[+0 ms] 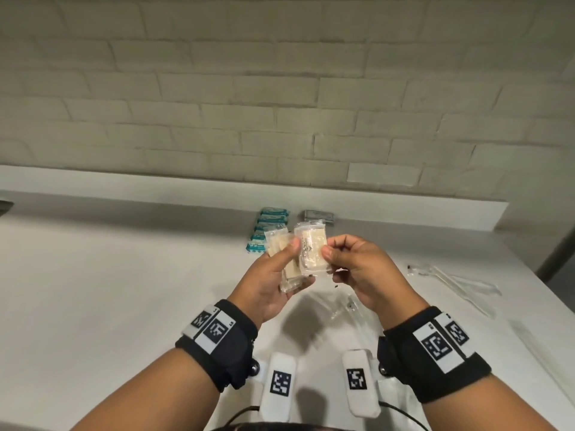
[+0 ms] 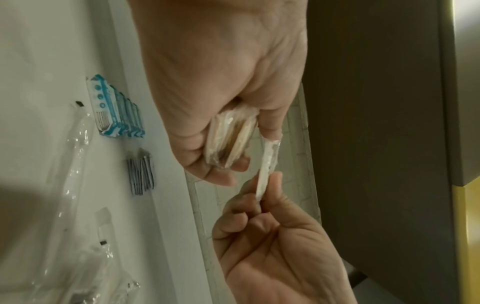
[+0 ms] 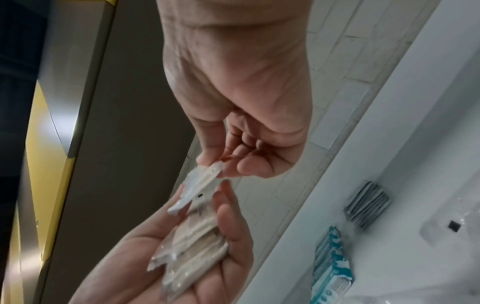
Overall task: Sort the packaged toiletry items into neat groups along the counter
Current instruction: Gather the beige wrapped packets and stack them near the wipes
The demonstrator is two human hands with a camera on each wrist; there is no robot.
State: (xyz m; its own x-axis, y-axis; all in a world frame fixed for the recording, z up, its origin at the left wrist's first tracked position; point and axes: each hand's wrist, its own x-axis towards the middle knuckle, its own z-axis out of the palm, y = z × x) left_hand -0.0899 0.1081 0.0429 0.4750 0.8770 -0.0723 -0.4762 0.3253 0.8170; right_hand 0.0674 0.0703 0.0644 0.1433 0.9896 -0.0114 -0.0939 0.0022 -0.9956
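White counter beneath pale brick wall

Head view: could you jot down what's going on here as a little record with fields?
Left hand: holds a stack of cream packets
Right hand: pinches one cream packet at its edge
Teal packets: overlapping row on the counter, near the wall
Grey packets: small pile right of the teal row
Clear wrapped items: loose on the counter, right side and under the hands
Sorting: cream packets not yet laid down
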